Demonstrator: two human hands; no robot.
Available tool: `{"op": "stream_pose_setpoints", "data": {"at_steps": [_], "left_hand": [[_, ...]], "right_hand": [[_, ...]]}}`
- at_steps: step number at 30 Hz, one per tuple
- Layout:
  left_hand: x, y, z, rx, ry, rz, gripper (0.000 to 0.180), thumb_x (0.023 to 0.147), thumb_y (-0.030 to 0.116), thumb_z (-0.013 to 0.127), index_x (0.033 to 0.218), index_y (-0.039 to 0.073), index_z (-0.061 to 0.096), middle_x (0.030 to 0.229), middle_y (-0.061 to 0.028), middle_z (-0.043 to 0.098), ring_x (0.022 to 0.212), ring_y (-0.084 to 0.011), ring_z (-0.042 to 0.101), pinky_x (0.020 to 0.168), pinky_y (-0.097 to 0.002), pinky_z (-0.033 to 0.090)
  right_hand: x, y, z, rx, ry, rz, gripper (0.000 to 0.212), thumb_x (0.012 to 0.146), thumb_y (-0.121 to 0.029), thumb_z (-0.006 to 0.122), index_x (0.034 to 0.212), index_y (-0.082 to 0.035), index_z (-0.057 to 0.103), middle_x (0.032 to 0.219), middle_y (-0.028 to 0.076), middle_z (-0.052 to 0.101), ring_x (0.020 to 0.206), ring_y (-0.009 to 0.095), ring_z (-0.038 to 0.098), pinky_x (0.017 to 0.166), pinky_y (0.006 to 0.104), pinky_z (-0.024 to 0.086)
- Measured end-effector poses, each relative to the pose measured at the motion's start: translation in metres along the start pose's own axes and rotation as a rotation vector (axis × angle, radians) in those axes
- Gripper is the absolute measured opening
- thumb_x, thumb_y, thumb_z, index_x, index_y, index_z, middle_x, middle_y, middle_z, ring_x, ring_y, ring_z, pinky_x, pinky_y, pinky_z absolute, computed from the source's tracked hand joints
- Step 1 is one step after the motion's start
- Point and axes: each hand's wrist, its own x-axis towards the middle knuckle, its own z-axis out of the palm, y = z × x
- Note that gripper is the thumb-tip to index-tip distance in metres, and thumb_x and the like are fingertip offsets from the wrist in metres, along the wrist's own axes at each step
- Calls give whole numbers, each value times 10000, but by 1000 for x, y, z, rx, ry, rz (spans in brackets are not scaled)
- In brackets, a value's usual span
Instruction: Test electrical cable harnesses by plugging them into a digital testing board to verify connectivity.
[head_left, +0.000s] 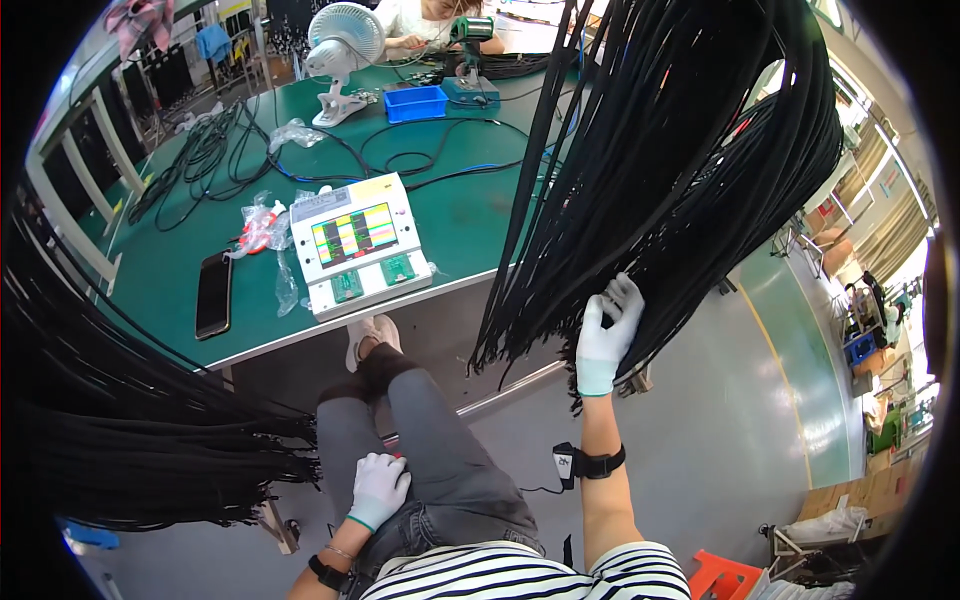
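Note:
A thick bundle of black cables (pixel 660 150) hangs down at the right, its loose ends spread near the table's front edge. My right hand (pixel 610 335), in a white glove, reaches up to the lower part of this bundle. Its thumb and fingers curl around black strands; which strands lie between the fingertips is hard to make out. My left hand (pixel 380 490), gloved too, lies on my thigh with no cable in it. Just beyond its fingers shows a small red patch. On the table before me stands a white tester box (pixel 355 245) with a lit colour screen and two green sockets.
The green table (pixel 460 220) carries a phone (pixel 214 295), plastic bags, coiled cables, a blue tray (pixel 416 103), a white fan (pixel 345 45) and a solder-wire stand (pixel 470 60). Another person sits across. More black cables (pixel 150 450) hang at my left. A red stool (pixel 722 577) stands behind, right.

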Motion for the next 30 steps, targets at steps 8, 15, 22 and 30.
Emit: {"op": "stream_pose_setpoints", "data": {"at_steps": [8,15,22,30], "left_hand": [[9,9,3,-9,-8,14,267,826,260,634,1009,78,702,933,-79,651,937,-275,566,839,-407,413],[5,7,4,-24,26,8,260,827,262,632,994,78,705,919,-85,649,926,-277,566,838,-407,412],[3,6,8,-35,31,21,263,832,278,635,1002,86,693,918,-79,648,927,-273,565,836,-413,413],[5,-1,5,-39,55,-10,249,831,279,634,975,88,700,909,-77,649,919,-272,563,830,-412,414]], "right_hand": [[15,-16,29,792,-435,225,471,935,-132,514,1369,36,433,1186,133,593,1039,137,578,883,259,455],[11,-50,9,356,-811,-18,406,947,-168,487,1305,20,514,1160,76,608,1039,132,567,886,265,437],[24,9,43,390,190,-61,278,932,-97,507,1177,25,561,1052,32,627,1007,151,560,885,279,434],[6,-39,-7,325,-896,187,327,928,-96,536,1226,39,552,1117,51,635,1047,144,571,957,291,433]]}}
